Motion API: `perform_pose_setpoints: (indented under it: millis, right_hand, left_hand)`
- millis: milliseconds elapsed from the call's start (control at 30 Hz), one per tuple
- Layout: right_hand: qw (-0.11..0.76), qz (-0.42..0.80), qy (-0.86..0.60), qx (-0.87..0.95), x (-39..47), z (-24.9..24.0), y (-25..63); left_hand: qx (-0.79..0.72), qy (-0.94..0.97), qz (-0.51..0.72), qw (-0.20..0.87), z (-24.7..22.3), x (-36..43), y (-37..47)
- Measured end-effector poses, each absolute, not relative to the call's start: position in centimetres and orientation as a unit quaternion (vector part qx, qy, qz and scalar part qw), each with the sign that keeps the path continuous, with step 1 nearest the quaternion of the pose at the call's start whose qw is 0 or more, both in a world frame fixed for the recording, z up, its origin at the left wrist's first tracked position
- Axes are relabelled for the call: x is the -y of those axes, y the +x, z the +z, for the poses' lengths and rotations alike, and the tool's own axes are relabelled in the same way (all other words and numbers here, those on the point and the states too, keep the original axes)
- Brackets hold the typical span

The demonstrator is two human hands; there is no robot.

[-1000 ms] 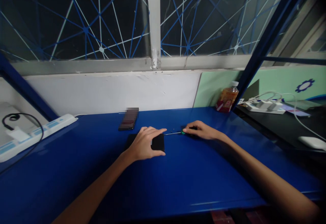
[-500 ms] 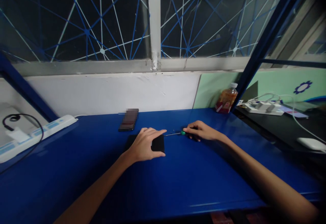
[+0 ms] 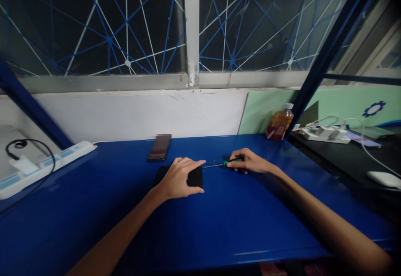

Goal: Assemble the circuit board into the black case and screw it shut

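A flat black rectangular box [image 3: 195,178] lies on the blue table, partly covered by my left hand [image 3: 179,177]. The fingers reach across its top and the thumb lies at the near edge, steadying it; its exact kind does not show. My right hand [image 3: 247,161] is closed around the green and black handle of a screwdriver [image 3: 224,164]. Its thin metal shaft lies level, with the tip at the box's right side. Beyond the shaft, a few tiny pieces, perhaps screws [image 3: 213,162], lie on the table.
Behind the box lies a dark phone [image 3: 159,147]. A white power strip [image 3: 73,152] with a black cable sits at the left. A drink bottle [image 3: 280,122] stands at the back right. Past the blue frame, a black surface holds chargers [image 3: 327,133] and a white case [image 3: 382,179].
My right fingers have shifted around the screwdriver's handle, and more of the handle now shows. My left hand stays on the box. The whole view has moved slightly.
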State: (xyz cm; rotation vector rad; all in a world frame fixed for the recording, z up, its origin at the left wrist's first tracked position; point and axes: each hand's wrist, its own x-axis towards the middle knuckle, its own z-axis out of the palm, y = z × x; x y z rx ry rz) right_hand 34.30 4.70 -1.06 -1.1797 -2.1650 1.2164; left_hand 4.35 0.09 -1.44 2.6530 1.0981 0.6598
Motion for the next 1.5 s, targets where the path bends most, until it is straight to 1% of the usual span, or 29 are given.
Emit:
perform_pose_setpoints:
  millis: [100,167,233,333,400,467,533,667,767,867,967,1033,1100,1233,1300,1400,1500]
  right_hand:
    - [0.201,0.349,-0.434,0.806,-4.72,-1.17,34.11]
    - [0.201,0.327,-0.443,0.81,-4.69,-1.25,33.94]
    - [0.207,0.343,-0.44,0.804,-4.66,-1.29,33.9]
    - [0.224,0.4,-0.408,0.79,-4.68,-1.24,34.14]
    - [0.216,0.44,-0.404,0.773,-4.74,-1.18,34.38]
    - [0.2,0.452,-0.415,0.764,-4.79,-1.07,34.55]
    - [0.182,0.414,-0.425,0.784,-4.77,-0.88,34.55]
    - [0.168,0.278,-0.44,0.837,-4.47,-0.41,34.12]
    - [0.178,0.252,-0.448,0.839,-4.19,-0.32,33.89]
    - [0.202,0.288,-0.434,0.829,-4.18,-0.66,34.11]
    - [0.196,0.386,-0.431,0.792,-4.37,-1.11,34.5]
    - [0.188,0.422,-0.43,0.775,-4.46,-1.14,34.63]
    - [0.177,0.398,-0.43,0.791,-4.48,-0.91,34.62]
    - [0.165,0.266,-0.442,0.841,-4.37,-0.39,34.33]
    - [0.178,0.251,-0.449,0.839,-4.34,-0.41,34.25]
    - [0.191,0.327,-0.439,0.815,-4.36,-0.67,34.44]
    - [0.168,0.425,-0.43,0.779,-4.46,-0.77,34.83]
  left_hand:
    - [-0.371,0.897,0.22,0.097,-1.47,-0.11,4.35]
    - [-0.372,0.897,0.218,0.096,-1.49,-0.14,4.34]
    - [-0.371,0.898,0.218,0.094,-1.5,-0.17,4.33]
    - [-0.369,0.899,0.219,0.09,-1.49,-0.18,4.33]
    - [-0.369,0.899,0.216,0.091,-1.49,-0.15,4.31]
    - [-0.372,0.899,0.213,0.094,-1.52,-0.12,4.29]
    - [-0.375,0.897,0.214,0.095,-1.56,-0.1,4.28]
    - [-0.374,0.897,0.216,0.095,-1.61,-0.1,4.3]
    - [-0.37,0.897,0.221,0.093,-1.62,-0.14,4.3]
    - [-0.366,0.898,0.225,0.092,-1.64,-0.19,4.27]
    - [-0.364,0.899,0.226,0.093,-1.71,-0.23,4.22]
    - [-0.364,0.898,0.229,0.093,-1.76,-0.26,4.18]
    - [-0.362,0.898,0.231,0.093,-1.79,-0.27,4.16]
    - [-0.358,0.9,0.233,0.092,-1.74,-0.24,4.16]
    - [-0.358,0.9,0.233,0.091,-1.7,-0.21,4.18]
    - [-0.361,0.899,0.233,0.09,-1.7,-0.16,4.19]
    - [-0.362,0.898,0.233,0.092,-1.74,-0.14,4.19]
